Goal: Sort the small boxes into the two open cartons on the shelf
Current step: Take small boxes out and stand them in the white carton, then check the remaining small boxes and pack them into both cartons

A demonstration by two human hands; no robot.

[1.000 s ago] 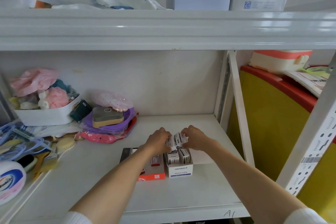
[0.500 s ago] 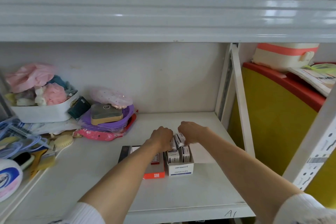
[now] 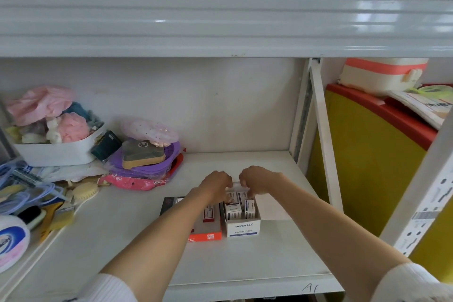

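Observation:
Two open cartons stand side by side on the white shelf: a white one marked PAPER CLIPS [image 3: 242, 227] and, to its left, an orange-red one [image 3: 208, 235] holding a red-and-white small box [image 3: 208, 213]. Several small white boxes [image 3: 232, 211] stand upright inside the white carton. My left hand [image 3: 217, 185] and my right hand [image 3: 257, 180] are both over the back of the white carton, fingers curled down on small white boxes [image 3: 239, 196] there. The fingertips hide how the boxes sit.
A white basket of pink and blue cloths [image 3: 54, 152], a purple container [image 3: 147, 164] with a brown sponge, brushes and cords crowd the shelf's left side. The upper shelf edge [image 3: 220, 27] hangs overhead. A shelf post [image 3: 318, 130] and a yellow bin [image 3: 367, 154] stand at the right.
Both hands have lowered the small white boxes from above the white carton down into its back part.

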